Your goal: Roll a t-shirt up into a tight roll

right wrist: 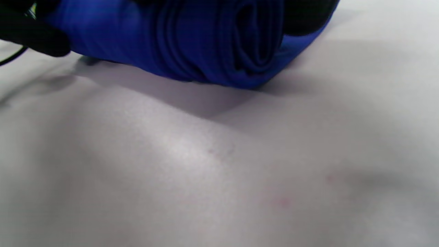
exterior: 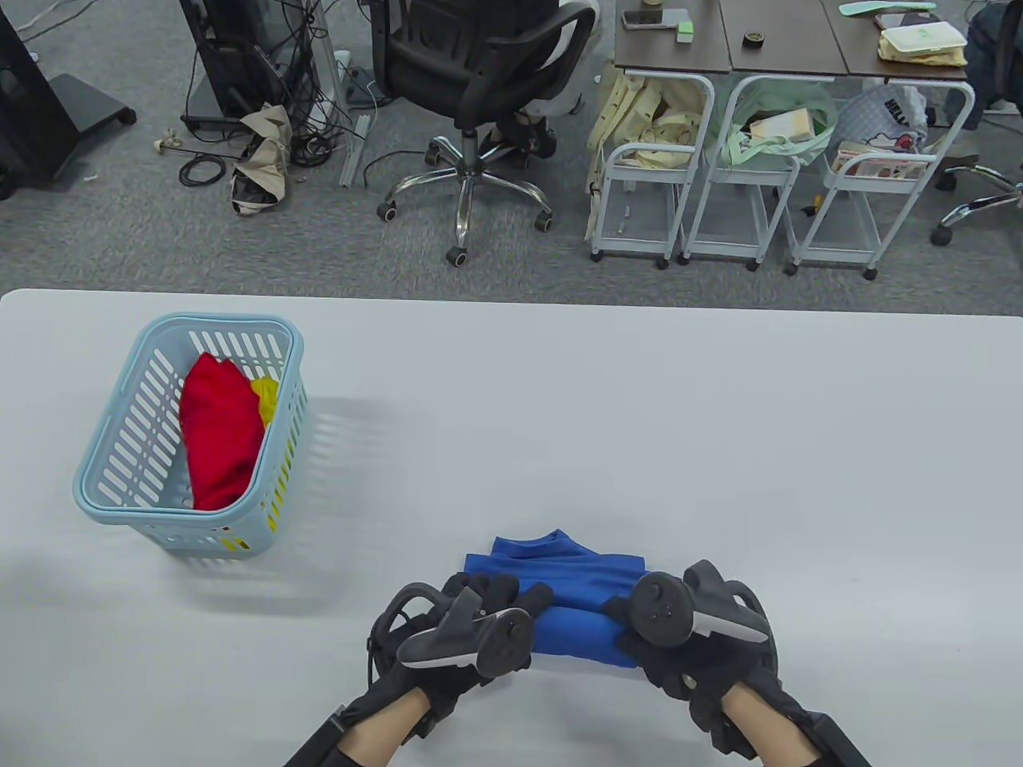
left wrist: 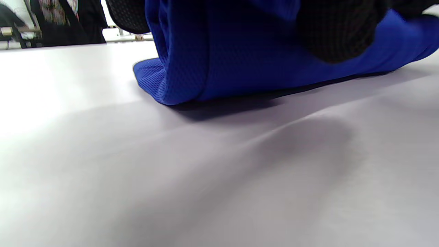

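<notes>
In the table view, the white table (exterior: 639, 415) is stretching wide and bare across its middle and right side, with its far edge running straight below the grey carpeted floor (exterior: 120, 232). A light blue plastic basket (exterior: 112, 471) is standing well apart to the left, holding a red garment (exterior: 220, 435) and a bit of yellow cloth (exterior: 266, 397). The blue t-shirt (exterior: 587, 595) is lying close to the near edge, partly rolled, with its flat unrolled part and collar reaching away from the person. The left hand (exterior: 479, 611) is curling over the left end of the roll, and the right hand (exterior: 663, 631) is curling over the right end; both are gripping the roll, and a bare stretch of blue is showing between them.

In the left wrist view, the t-shirt (left wrist: 240, 58) is resting on the table (left wrist: 171, 178), its left end bulging with layered folds. Dark gloved fingers (left wrist: 336, 31) are pressing down on the fabric from above. Open table surface is filling everything nearer the camera.

In the right wrist view, the t-shirt (right wrist: 205, 41) is showing its right end as a spiral of wound layers, sitting on the table (right wrist: 205, 171). A gloved finger (right wrist: 305, 17) is wrapping the roll just beside the spiral. Another black gloved shape (right wrist: 31, 34) is touching the roll farther along, at the view's left.
</notes>
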A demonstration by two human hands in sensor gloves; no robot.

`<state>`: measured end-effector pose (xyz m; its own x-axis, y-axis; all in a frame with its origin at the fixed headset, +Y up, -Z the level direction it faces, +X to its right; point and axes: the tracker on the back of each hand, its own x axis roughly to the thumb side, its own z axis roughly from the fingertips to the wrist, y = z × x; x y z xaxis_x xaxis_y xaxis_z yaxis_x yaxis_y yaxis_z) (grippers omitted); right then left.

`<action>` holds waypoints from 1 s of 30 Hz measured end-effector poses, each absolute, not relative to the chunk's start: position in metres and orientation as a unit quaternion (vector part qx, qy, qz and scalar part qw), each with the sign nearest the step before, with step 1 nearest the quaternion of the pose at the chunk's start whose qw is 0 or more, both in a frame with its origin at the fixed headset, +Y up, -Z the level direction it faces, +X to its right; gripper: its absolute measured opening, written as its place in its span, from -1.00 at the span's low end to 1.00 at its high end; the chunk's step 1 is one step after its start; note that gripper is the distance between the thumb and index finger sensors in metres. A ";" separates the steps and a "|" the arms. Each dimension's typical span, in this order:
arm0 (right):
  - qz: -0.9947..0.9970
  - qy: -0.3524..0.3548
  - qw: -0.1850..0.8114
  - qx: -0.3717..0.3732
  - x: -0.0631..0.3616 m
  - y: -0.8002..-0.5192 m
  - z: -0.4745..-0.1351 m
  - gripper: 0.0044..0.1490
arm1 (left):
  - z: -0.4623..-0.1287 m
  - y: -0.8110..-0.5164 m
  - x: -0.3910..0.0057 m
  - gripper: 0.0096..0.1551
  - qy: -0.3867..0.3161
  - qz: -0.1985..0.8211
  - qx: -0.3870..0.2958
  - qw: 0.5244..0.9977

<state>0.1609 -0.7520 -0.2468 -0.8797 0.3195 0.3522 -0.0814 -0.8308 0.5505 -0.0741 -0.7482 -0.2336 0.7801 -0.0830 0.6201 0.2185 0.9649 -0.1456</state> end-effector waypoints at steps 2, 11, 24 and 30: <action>0.928 0.279 0.128 0.210 0.164 -0.754 -0.249 -0.28 | -0.232 -0.750 -0.071 -0.04 -0.323 -0.114 -0.088 0.935; 0.960 0.179 0.045 0.211 0.155 -0.736 -0.240 -0.25 | -0.243 -0.748 -0.081 -0.30 -0.315 0.034 -0.168 0.934; 0.938 0.260 0.077 0.215 0.156 -0.754 -0.248 -0.08 | -0.239 -0.750 -0.082 -0.07 -0.314 -0.011 -0.132 0.940; 0.941 0.263 0.091 0.191 0.168 -0.752 -0.251 -0.10 | -0.240 -0.752 -0.077 -0.19 -0.319 -0.080 -0.105 0.938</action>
